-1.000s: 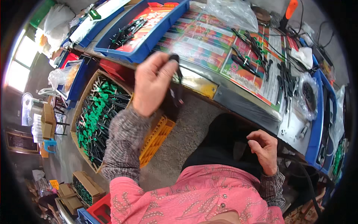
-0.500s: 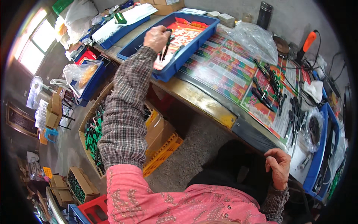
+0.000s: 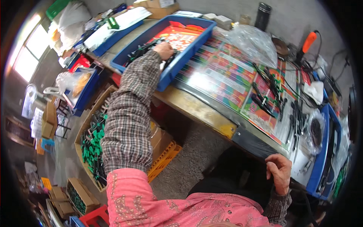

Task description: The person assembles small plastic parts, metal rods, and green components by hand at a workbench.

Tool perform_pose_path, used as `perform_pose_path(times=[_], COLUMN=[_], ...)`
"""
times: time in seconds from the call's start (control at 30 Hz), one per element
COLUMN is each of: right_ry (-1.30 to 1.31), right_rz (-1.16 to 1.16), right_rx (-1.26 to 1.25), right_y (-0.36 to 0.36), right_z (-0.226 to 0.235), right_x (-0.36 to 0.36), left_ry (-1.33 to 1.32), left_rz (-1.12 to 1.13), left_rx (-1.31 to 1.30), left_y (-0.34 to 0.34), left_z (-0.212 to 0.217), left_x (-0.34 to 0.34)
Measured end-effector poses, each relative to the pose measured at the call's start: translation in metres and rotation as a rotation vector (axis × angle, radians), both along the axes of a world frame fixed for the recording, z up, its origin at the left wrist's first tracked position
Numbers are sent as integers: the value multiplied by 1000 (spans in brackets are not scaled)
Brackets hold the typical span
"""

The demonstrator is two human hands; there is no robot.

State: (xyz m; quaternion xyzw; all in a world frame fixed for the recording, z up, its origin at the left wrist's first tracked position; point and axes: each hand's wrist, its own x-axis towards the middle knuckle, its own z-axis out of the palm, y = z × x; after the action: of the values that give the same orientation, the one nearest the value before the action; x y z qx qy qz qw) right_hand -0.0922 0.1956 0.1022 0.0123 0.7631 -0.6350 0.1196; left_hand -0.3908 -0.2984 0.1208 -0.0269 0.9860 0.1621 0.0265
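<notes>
My left hand (image 3: 165,50) reaches into a blue plastic tray (image 3: 189,50) at the back of the workbench. The tray has a red printed sheet on its bottom, with slim black pieces (image 3: 145,49) heaped at its left end. The hand is over the right side of these pieces, back up. Its fingertips are hidden, so I cannot see whether it grips one of them. My right hand (image 3: 280,170) hangs in front of the bench's near edge. Its fingers are loosely curled, the thumb apart from them, with nothing visible between.
Black tools with green parts (image 3: 268,90) lie on the bench's right side, near a clear plastic bag (image 3: 253,41) and an orange-handled tool (image 3: 308,43). Another blue tray (image 3: 321,155) stands far right. Below my left arm sits a carton of green-and-black pieces (image 3: 92,151) beside a yellow crate (image 3: 164,160).
My left hand has gone down among the black pieces in the tray; earlier it held a long black piece above the red sheet. My right hand has hardly moved.
</notes>
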Motion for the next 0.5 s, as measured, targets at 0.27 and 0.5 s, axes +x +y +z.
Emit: perform_pose_path(times=[0.27, 0.5], right_ry=[1, 6], right_rz=[35, 84], right_rx=[15, -5], right_y=[0, 7], right_z=[-3, -3], right_x=[-5, -3], left_ry=[229, 797], left_rz=[-19, -186], left_rx=[-223, 72], left_y=[-22, 114], left_z=[-16, 24], left_x=[5, 70])
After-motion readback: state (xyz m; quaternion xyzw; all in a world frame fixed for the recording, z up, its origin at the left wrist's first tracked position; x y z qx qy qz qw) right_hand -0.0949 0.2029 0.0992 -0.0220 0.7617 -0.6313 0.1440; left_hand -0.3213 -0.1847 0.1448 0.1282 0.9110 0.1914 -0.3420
